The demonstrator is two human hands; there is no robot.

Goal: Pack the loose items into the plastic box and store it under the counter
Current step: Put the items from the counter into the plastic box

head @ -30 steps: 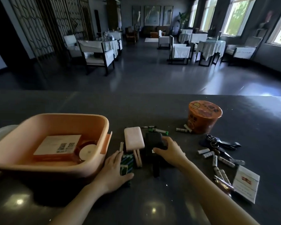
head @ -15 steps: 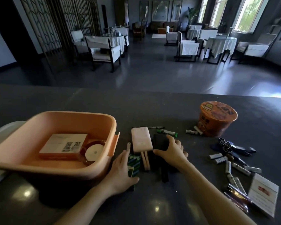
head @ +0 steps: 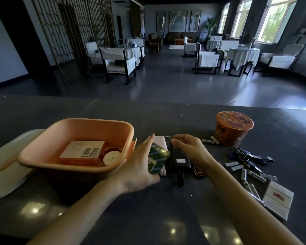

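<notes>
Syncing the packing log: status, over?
Left hand grips green pack, off the counter beside pink box. Right hand pinches thin pen. Batteries, keys, noodle cup loose. Box mouth unblocked.

Both arms are bare and come in from the bottom edge, the left one angling up to the right and the right one angling up to the left, so the hands end up close together but not touching. The left hand [head: 140, 167] is turned palm-inward and holds a green packet [head: 157, 159], long fingers along its far side and thumb underneath. The right hand [head: 187, 149] is palm-down with its fingers curled and tips bunched at a thin pen [head: 168, 137]. Can't tell if it's actually gripping it.
</notes>
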